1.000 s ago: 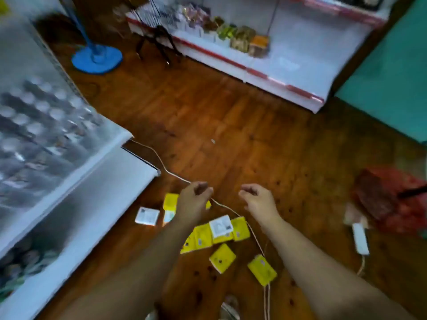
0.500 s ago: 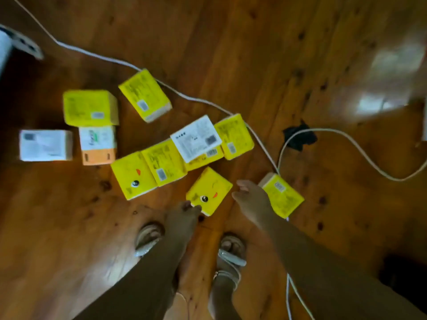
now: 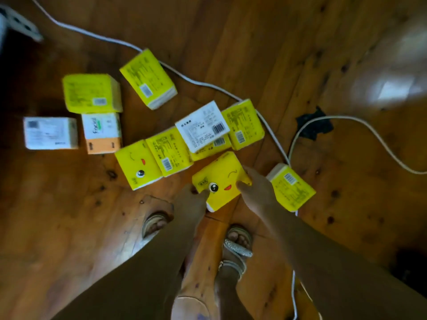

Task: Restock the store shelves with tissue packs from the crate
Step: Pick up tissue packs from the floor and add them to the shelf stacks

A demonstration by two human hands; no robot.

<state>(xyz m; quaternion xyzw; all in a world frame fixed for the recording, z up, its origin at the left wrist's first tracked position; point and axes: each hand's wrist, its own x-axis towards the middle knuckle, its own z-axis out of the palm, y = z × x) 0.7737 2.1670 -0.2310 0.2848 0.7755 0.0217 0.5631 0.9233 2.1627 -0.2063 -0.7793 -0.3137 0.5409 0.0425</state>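
Nearest tissue pack (image 3: 219,181) found diagonal between hands, both equally near. Right hand (image 3: 255,192) curled over right edge, thumb on top. Left hand (image 3: 190,202) touching near-left corner, grip unconfirmed.

Yellow tissue pack (image 3: 221,181), winking face up, lies askew on the floor (image 3: 69,227), pinched between left grip (image 3: 191,199) and right grip (image 3: 256,190). A second pack (image 3: 292,188), barcode up, lies just outside the right grip.

a: where does it look from?
b: the person's head, facing almost straight down at the wooden floor (image 3: 69,239).
a: how near?
b: close. left hand (image 3: 191,204) and right hand (image 3: 256,192) sit mid-frame, feet (image 3: 238,241) just below.
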